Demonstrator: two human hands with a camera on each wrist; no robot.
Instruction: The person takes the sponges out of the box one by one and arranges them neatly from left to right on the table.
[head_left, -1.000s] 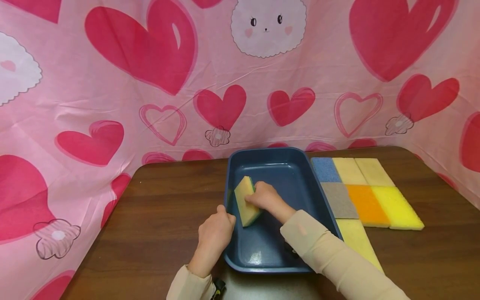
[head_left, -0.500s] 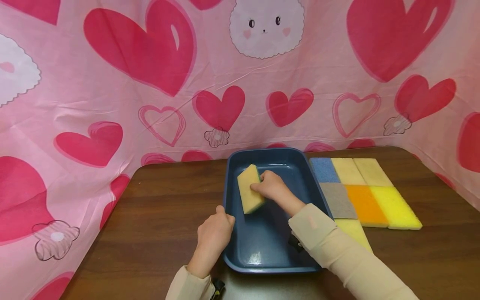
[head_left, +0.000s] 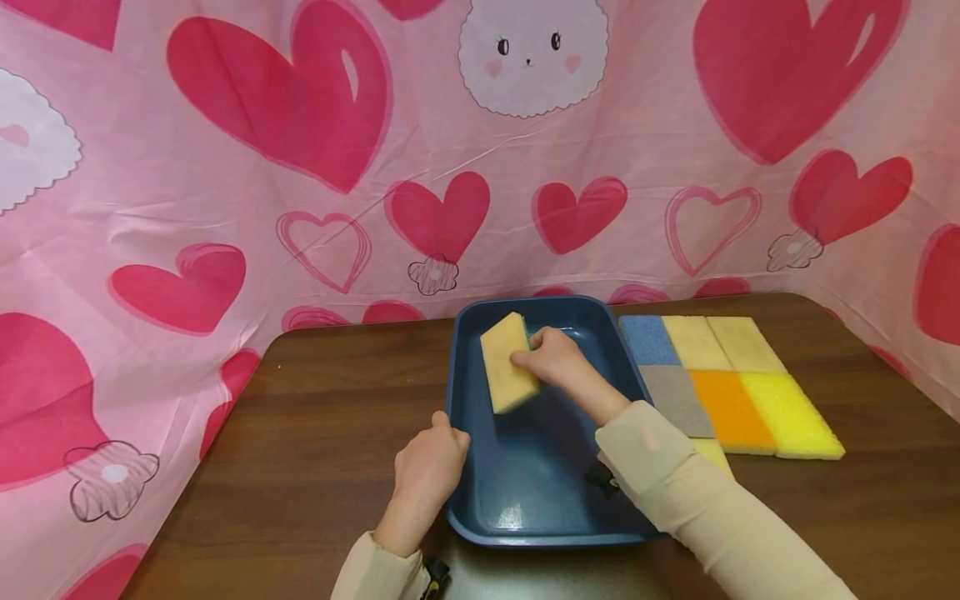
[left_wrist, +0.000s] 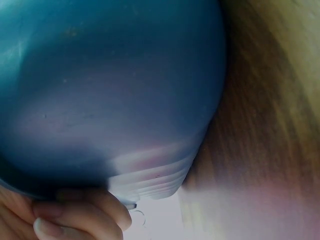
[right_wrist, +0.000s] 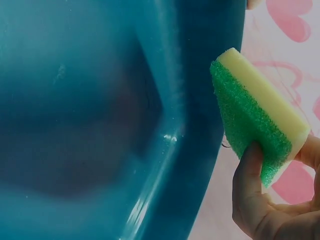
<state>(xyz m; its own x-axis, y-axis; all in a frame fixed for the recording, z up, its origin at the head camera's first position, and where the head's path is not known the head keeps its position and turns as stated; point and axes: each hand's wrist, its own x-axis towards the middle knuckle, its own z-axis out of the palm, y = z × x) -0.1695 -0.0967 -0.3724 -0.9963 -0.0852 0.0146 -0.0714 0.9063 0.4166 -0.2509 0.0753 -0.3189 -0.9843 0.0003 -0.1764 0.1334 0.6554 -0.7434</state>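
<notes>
My right hand (head_left: 561,358) pinches a pale yellow scouring sponge (head_left: 504,371) over the far half of a blue plastic tray (head_left: 540,500). The right wrist view shows the sponge's rough green side (right_wrist: 245,110), with a finger lying on it. In the head view the sponge is tilted, its yellow face towards me. My left hand (head_left: 431,467) grips the left rim of the tray. Its curled fingers (left_wrist: 95,212) show at the rim in the left wrist view, beside the outer wall.
Right of the tray, flat sponges or pads lie edge to edge on the brown wooden table (head_left: 330,433): blue (head_left: 651,340), grey (head_left: 678,400), orange (head_left: 733,410), bright yellow (head_left: 791,414) and several pale yellow. A pink heart-print cloth (head_left: 510,150) hangs behind.
My right hand has carried the sponge away from me and slightly right, up from the middle of the tray. The left hand has stayed on the rim.
</notes>
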